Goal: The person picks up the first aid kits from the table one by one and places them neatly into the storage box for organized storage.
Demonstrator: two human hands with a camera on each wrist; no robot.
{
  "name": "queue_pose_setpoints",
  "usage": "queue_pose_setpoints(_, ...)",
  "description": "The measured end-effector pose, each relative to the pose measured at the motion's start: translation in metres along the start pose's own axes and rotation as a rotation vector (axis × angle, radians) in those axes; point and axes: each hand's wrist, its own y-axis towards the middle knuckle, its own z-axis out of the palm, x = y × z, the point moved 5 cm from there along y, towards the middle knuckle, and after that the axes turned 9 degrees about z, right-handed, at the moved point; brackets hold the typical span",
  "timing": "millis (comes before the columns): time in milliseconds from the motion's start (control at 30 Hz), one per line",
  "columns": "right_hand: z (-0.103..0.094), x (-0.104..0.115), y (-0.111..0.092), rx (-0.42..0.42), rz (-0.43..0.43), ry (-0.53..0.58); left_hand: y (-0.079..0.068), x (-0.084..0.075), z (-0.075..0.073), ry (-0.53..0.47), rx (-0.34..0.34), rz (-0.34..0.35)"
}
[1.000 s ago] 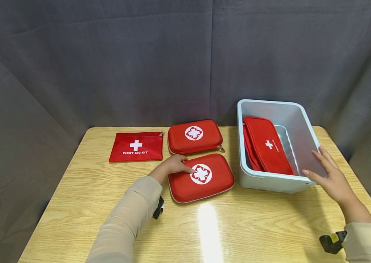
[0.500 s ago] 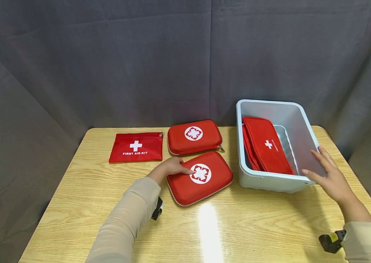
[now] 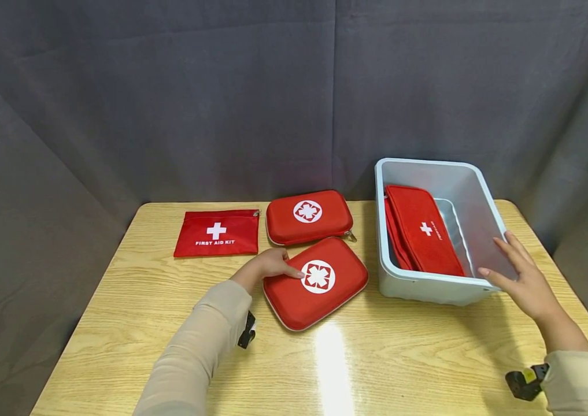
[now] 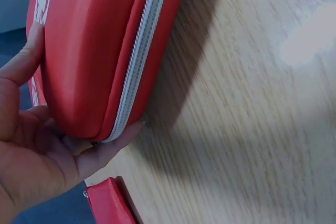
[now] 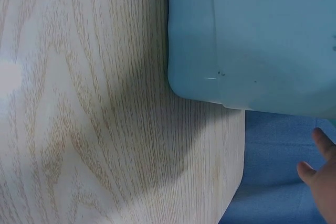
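Observation:
My left hand (image 3: 273, 264) grips the left end of a red hard zip-up first aid case (image 3: 327, 297). In the left wrist view the thumb lies on the top of the case (image 4: 94, 51), and the other fingers are under its rounded end. The case sits turned at an angle, its front corner toward me. At the front right corner of a pale grey plastic bin (image 3: 429, 289) rests my right hand (image 3: 525, 283), fingers spread along the rim and the thumb over the front edge. Inside the bin, red fabric first aid pouches (image 3: 424, 231) lean against the left wall.
A smaller red hard case (image 3: 294, 222) lies right behind the held one, its zip pull at the right. Left of it is a flat red first aid pouch (image 3: 215, 234). A grey curtain (image 3: 221, 104) hangs behind the wooden table (image 3: 132, 323).
The held case has turned, its right end swinging away from me and its front left corner coming nearer. The left hand has shifted slightly left; the right hand and bin are still.

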Motion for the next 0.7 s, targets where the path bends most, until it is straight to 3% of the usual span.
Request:
queue_pose_setpoints(100, 0.0, 0.0, 0.0, 0.0, 0.0, -0.002, -0.003, 0.003, 0.0, -0.049, 0.008, -0.01)
queue_pose_setpoints(400, 0.0, -0.001, 0.0, 0.004, 0.013, -0.004, -0.009, 0.014, 0.005, -0.32, 0.074, -0.098)
queue_pose_setpoints(700, 0.0, -0.001, 0.0, 0.005, 0.018, -0.004, -0.013, 0.02, 0.003, -0.381, 0.041, -0.143)
